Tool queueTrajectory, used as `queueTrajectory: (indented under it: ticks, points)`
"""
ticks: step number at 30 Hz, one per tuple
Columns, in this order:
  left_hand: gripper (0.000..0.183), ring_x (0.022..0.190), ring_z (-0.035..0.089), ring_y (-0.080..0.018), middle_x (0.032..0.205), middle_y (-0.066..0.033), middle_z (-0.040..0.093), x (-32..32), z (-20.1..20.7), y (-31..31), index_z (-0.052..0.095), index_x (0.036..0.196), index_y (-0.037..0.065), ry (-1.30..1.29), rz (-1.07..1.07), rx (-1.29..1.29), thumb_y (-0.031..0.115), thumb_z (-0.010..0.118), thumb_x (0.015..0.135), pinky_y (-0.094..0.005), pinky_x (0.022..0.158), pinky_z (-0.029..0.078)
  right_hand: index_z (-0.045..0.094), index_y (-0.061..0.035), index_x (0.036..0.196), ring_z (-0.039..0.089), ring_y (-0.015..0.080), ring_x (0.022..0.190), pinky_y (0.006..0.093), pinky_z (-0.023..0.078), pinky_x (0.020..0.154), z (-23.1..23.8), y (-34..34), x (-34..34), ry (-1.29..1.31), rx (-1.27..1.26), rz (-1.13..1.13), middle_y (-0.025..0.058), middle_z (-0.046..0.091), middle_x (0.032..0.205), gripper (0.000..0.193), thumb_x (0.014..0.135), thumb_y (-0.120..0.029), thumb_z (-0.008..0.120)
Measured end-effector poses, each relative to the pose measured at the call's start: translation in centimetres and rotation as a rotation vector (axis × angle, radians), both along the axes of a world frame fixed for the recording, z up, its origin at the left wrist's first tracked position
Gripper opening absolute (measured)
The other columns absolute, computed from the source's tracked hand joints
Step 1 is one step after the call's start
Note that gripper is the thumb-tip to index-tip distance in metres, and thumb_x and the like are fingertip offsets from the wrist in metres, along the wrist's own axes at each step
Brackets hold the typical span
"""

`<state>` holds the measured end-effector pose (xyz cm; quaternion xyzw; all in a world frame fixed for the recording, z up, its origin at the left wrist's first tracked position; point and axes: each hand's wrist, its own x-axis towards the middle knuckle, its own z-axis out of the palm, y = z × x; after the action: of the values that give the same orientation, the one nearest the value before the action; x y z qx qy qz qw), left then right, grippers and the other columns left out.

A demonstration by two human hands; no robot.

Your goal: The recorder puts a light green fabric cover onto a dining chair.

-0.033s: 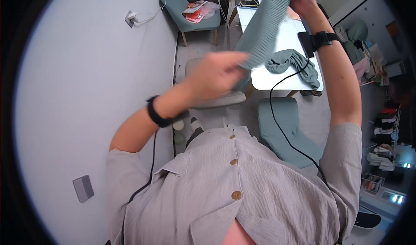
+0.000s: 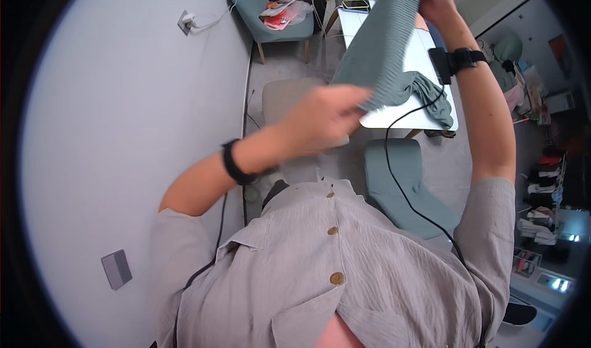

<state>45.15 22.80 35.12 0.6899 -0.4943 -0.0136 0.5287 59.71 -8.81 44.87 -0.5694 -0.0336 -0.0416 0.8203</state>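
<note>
A grey-green knitted garment (image 2: 375,49) with a ribbed edge is stretched between my two hands. At its lower left corner, my left hand (image 2: 323,119) has closed fingers on the ribbed edge and is slightly blurred. Higher up and to the right, my right hand (image 2: 438,3) grips the other end of that edge near the top of the view; its fingertips are partly hidden. A narrow, crumpled, sleeve-like part of grey-green cloth (image 2: 433,97) lies on the white table (image 2: 394,121) beneath; whether it joins the held part is hidden.
A phone (image 2: 356,5) lies at the table's far left. A teal chair (image 2: 400,175) stands at the table's near side, and another (image 2: 246,9) by the wall bears a plastic bag (image 2: 286,15). A grey seat (image 2: 280,95) is below my left hand. Black cables (image 2: 409,203) run along both arms.
My left hand has moved to the right and slightly down with the garment's corner. My right hand has shifted a little to the right, still gripping the ribbed edge.
</note>
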Motion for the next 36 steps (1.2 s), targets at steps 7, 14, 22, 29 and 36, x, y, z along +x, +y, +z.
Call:
queueTrajectory:
  ticks: [7,14,22,29,36]
  points:
    - [0.05,0.087,0.065,-0.0319,0.108,-0.0179,0.061,-3.0,-4.6,-7.1,0.05,0.133,-0.002,-0.11,-0.004,-0.237,0.012,0.06,0.086,-0.0394,0.073,0.055,0.066,0.0007,0.09,0.065,0.0156,0.08,0.03,0.053,0.075,3.1,-1.7,2.6,0.238,-0.363,0.16,0.0087,0.069,0.09,0.029,0.096,-0.021,0.048]
    - [0.051,0.082,0.066,-0.0321,0.112,-0.0199,0.058,-1.9,-5.8,-8.2,0.051,0.132,-0.002,-0.057,0.014,-0.241,0.013,0.061,0.085,-0.0402,0.071,0.056,0.061,-0.0016,0.093,0.057,0.0132,0.084,0.0304,0.045,0.083,5.3,1.6,3.4,0.27,-0.553,0.25,0.003,0.061,0.089,0.027,0.097,-0.023,0.044]
    - [0.044,0.092,0.065,-0.0333,0.128,-0.0181,0.054,-2.2,-7.4,-8.6,0.054,0.131,0.004,-0.012,-0.045,-0.118,0.016,0.059,0.088,-0.0397,0.077,0.055,0.064,-0.0029,0.099,0.058,0.0123,0.09,0.0295,0.047,0.084,1.4,12.5,-3.2,0.138,-0.822,0.489,0.004,0.063,0.102,0.023,0.093,-0.023,0.055]
    - [0.036,0.084,0.062,-0.0197,0.093,-0.0105,0.068,-4.0,-15.0,-3.1,0.066,0.106,0.004,0.557,-0.468,0.389,0.037,0.056,0.098,-0.0335,0.08,0.05,0.043,-0.0039,0.064,0.041,0.0103,0.061,0.0297,0.039,0.059,-13.1,19.9,-11.5,0.315,-0.647,1.089,-0.0032,0.041,0.063,0.025,0.083,-0.018,0.053]
    - [0.032,0.089,0.067,-0.0195,0.098,-0.0067,0.07,-4.5,-29.2,17.3,0.062,0.116,0.002,1.115,0.01,0.894,0.027,0.058,0.097,-0.0316,0.079,0.053,0.05,-0.0001,0.067,0.043,0.0138,0.059,0.0344,0.038,0.057,-29.3,21.6,-19.9,0.329,-0.485,1.192,0.0022,0.047,0.059,0.027,0.083,-0.021,0.053]
